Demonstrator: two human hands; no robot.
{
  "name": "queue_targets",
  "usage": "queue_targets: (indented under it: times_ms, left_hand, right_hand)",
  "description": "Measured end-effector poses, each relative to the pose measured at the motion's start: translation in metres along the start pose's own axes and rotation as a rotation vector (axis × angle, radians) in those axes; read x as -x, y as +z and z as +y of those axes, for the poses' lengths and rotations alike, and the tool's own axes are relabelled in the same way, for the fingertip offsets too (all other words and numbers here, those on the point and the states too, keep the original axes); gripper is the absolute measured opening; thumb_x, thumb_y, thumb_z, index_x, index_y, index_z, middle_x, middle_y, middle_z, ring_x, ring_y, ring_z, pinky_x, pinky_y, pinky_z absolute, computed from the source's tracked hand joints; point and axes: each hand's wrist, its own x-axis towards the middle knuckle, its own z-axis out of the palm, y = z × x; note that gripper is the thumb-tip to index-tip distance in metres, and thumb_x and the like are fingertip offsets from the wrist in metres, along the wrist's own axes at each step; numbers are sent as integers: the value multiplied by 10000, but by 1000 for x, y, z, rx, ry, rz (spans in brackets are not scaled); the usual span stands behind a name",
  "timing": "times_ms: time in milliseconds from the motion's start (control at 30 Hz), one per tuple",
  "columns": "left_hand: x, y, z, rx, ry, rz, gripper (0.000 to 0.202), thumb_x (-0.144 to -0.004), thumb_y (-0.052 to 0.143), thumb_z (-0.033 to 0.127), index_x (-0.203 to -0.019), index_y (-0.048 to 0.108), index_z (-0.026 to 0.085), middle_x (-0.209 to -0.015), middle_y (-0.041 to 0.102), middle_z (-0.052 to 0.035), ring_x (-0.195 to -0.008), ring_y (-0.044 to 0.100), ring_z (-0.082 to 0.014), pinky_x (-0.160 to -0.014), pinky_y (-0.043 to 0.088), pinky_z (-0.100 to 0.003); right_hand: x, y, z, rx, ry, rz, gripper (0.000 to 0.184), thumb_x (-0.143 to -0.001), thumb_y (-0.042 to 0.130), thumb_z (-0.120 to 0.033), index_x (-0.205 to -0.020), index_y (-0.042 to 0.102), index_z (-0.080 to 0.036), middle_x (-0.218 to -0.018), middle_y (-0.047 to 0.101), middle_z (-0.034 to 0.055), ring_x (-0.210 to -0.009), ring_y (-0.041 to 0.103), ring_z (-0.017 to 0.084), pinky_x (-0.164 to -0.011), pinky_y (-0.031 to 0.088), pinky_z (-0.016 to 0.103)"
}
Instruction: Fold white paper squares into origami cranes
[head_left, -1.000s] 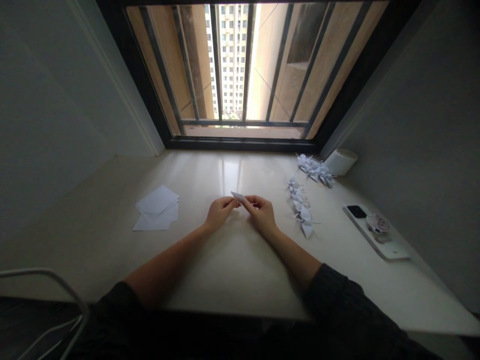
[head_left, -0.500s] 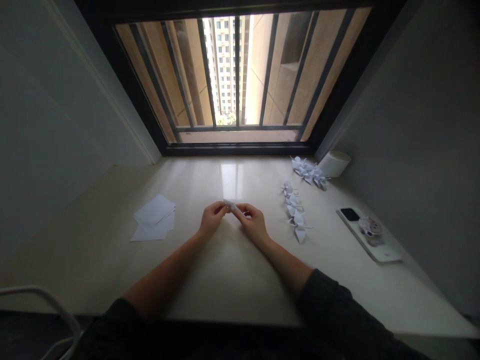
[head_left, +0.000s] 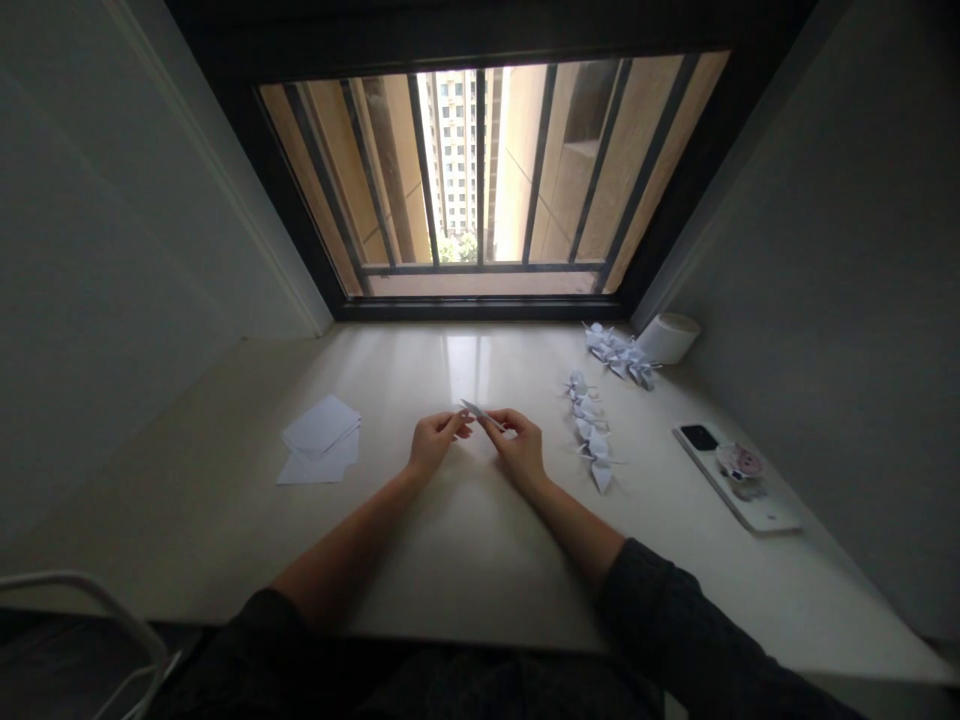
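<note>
A small folded piece of white paper (head_left: 480, 411), narrow and pointed, is held above the pale sill near the middle of the view. My right hand (head_left: 520, 443) pinches its right part between thumb and fingers. At its left end, the thumb and fingertips of my left hand (head_left: 434, 443) are closed up against the paper; the exact contact is too small to make out. Right of my hands lies a row of folded white paper cranes (head_left: 592, 435). A second cluster of paper cranes (head_left: 619, 357) sits farther back.
Loose white paper sheets (head_left: 321, 435) lie stacked on the left of the sill (head_left: 420, 560). A white roll (head_left: 670, 338) stands in the back right corner. Nearer on the right is a white phone (head_left: 739, 480) with a round grip. A barred window (head_left: 480, 310) closes the back; a white cable (head_left: 97, 600) hangs lower left.
The view has shifted slightly, so everything sits a little lower. My left fingers have moved along the paper's pointed end and loosened a little, while my right hand keeps its pinch.
</note>
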Motion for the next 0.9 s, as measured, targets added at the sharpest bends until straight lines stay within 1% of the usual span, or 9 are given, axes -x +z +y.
queue_targets:
  times_ms: [100,167,267,367,433,500,633,700,900]
  left_hand:
    - [-5,2,5,75,-69,-78,456,-755,556,551,-914,712,154,-886,709,-113,-794,657,-205,-671,451,-281]
    - [-13,3,12,144,-87,-100,486,-748,554,572,-907,708,140,-926,702,-126,-822,656,-216,-691,466,-297]
    - [-31,5,22,156,-68,-47,479,-700,602,583,-797,709,126,-820,696,-106,-767,640,-199,-648,474,-281]
    - [-49,7,21,180,-49,8,426,-640,675,544,-767,707,138,-711,660,-55,-641,584,-137,-584,451,-239]
    - [-56,7,14,282,-61,41,426,-622,694,525,-822,702,149,-710,646,-35,-592,553,-111,-554,440,-228]
    - [-60,8,5,359,-58,43,415,-628,691,512,-809,693,138,-708,637,-35,-589,545,-105,-557,440,-228]
    - [-62,10,-7,367,-63,21,371,-642,692,461,-794,689,123,-670,620,-21,-558,525,-95,-543,423,-224]
    - [-61,11,-9,361,-39,33,356,-655,686,448,-809,691,127,-662,618,-12,-552,520,-91,-534,411,-216]
    - [-57,12,-4,438,-35,70,342,-691,659,439,-837,676,131,-727,662,-36,-658,608,-146,-628,483,-261]
  right_hand:
    - [-4,-6,2,131,-132,60,186,-810,578,-355,-864,696,-223,-770,667,29,-720,570,168,-673,449,302]
    - [-8,-6,2,239,-220,63,164,-809,581,-298,-908,695,-235,-780,653,32,-731,557,175,-693,450,311]
    - [-19,-1,-2,417,-375,-5,209,-824,532,-205,-964,682,-243,-852,650,48,-830,553,199,-765,442,331]
    - [-32,10,-6,493,-438,-43,208,-851,498,-211,-957,675,-241,-872,645,54,-876,543,210,-806,431,345]
    - [-40,17,-4,452,-427,-38,183,-846,515,-215,-922,679,-238,-873,635,52,-869,543,203,-796,440,335]
    - [-45,22,3,386,-404,-52,157,-821,557,-217,-907,686,-242,-861,621,47,-850,543,196,-783,451,327]
    - [-50,22,19,230,-306,-80,157,-781,601,-213,-893,694,-276,-814,592,28,-835,533,187,-718,475,309]
    - [-51,22,22,151,-240,-64,167,-769,608,-215,-894,695,-283,-825,575,32,-837,527,186,-647,483,288]
    - [-51,25,19,30,-191,-82,177,-746,636,-225,-897,703,-287,-862,558,36,-858,521,177,-671,494,292]
